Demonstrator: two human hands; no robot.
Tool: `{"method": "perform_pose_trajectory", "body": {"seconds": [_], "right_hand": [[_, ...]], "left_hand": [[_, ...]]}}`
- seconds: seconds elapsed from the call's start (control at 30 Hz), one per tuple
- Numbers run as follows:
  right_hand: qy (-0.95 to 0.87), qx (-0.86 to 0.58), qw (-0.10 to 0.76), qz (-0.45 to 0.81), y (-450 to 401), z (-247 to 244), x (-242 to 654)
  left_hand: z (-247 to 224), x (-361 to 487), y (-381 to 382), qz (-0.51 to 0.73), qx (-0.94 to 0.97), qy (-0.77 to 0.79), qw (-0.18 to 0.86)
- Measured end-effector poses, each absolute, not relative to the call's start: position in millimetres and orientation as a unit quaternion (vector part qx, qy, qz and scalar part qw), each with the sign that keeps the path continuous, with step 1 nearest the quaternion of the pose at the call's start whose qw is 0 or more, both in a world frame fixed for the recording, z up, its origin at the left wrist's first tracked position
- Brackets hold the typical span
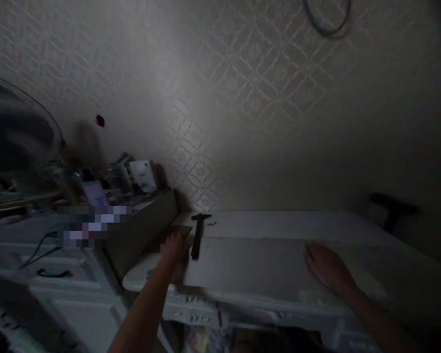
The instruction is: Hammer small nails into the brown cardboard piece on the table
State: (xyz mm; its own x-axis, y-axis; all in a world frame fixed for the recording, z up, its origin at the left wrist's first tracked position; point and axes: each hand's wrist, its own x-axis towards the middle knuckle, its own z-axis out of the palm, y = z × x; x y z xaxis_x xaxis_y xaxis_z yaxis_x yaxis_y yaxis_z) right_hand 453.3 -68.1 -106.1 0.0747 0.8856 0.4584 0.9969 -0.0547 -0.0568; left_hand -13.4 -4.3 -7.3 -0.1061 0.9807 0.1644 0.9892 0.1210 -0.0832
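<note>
My left hand (174, 251) is at the left end of a white tabletop (238, 267), over a flat brown piece (159, 241). Its fingers reach forward onto that piece and look loosely spread, though the picture is dim and blurred. Just right of it lies a dark hammer (197, 238), head toward the wall. Beyond the hammer are a few small dark bits (211, 223), too small to name. My right hand (327, 267) rests palm down on the right part of the tabletop, fingers outstretched and holding nothing.
A white cabinet (83, 269) stands at left, crowded with bottles, a clear jar (118, 180), a white box (144, 174) and a round mirror (18, 127). A dark T-shaped object (393, 210) is at the far right. Patterned wallpaper (255, 78) covers the wall behind.
</note>
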Motion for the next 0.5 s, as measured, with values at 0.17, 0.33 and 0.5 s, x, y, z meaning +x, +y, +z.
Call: {"method": "perform_pose_trajectory", "body": {"seconds": [0.17,0.33,0.5], "right_hand": [[-0.661,-0.713,0.171,-0.16,-69,-104,452],[-0.665,-0.709,0.172,-0.156,-68,-104,453],[-0.661,-0.707,0.213,-0.135,-68,-106,452]], "left_hand": [[-4,-19,-7,0.008,-0.703,-0.698,0.134],[3,-17,-9,-0.008,-0.72,-0.666,0.194],[0,-26,-15,-0.035,-0.673,-0.718,0.173]]}}
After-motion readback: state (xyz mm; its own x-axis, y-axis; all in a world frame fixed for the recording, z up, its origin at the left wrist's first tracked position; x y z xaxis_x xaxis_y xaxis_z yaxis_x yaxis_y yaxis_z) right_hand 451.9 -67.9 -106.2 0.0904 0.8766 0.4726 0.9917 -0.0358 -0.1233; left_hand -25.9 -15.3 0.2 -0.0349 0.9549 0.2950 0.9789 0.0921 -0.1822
